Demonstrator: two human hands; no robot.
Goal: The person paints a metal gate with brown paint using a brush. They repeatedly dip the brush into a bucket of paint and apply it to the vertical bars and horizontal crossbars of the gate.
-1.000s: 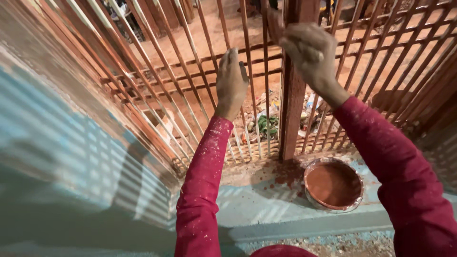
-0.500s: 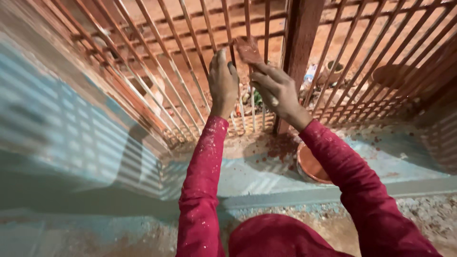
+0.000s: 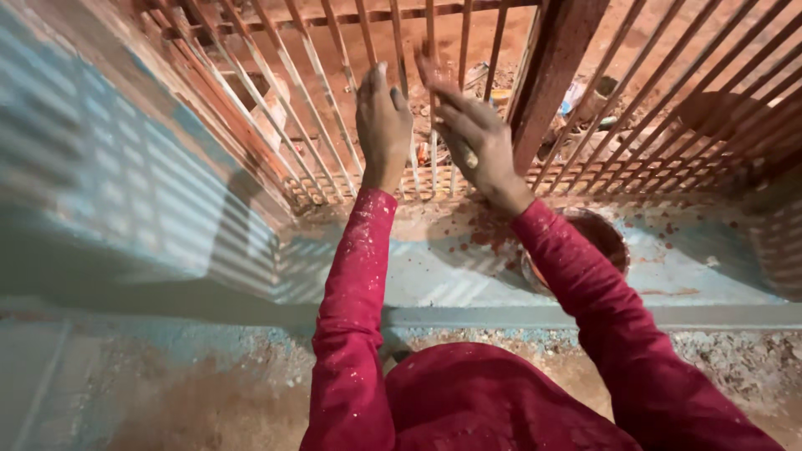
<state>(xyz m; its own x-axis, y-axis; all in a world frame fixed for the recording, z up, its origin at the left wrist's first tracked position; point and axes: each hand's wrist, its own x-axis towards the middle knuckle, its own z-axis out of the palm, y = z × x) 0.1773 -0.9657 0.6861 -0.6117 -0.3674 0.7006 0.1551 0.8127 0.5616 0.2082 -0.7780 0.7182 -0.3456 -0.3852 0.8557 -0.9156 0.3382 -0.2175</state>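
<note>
Reaching up toward twelve o'clock, both hands are at the bars of a metal grille (image 3: 276, 100) painted a rusty red-brown. The left hand (image 3: 383, 125) lies flat on the bars with its fingers straight and close together, palm against the metal; it grips nothing. Just beside it, at about one o'clock, the right hand (image 3: 478, 142) is bent around a small reddish pad or brush (image 3: 436, 73) and presses it on a thin bar. The fingers are closed on that thing, but it is blurred, so what kind of tool it is cannot be told for sure. Both hands are smeared with paint, and the two are near each other but not touching.

A thick post (image 3: 555, 71) of the same colour stands right of the right hand, at one o'clock. Both arms wear red sleeves (image 3: 355, 317) dotted with pale specks.

At about three o'clock from the middle, partly hidden behind the right forearm, a round bowl (image 3: 606, 238) sits on a pale blue ledge (image 3: 418, 280). The inside of the bowl looks reddish-brown. Red drips spot the ledge near the bowl. At nine o'clock a blue wall (image 3: 92, 192) carries striped shadows from the bars. Behind the grille lie dirt and some scattered bits.
</note>
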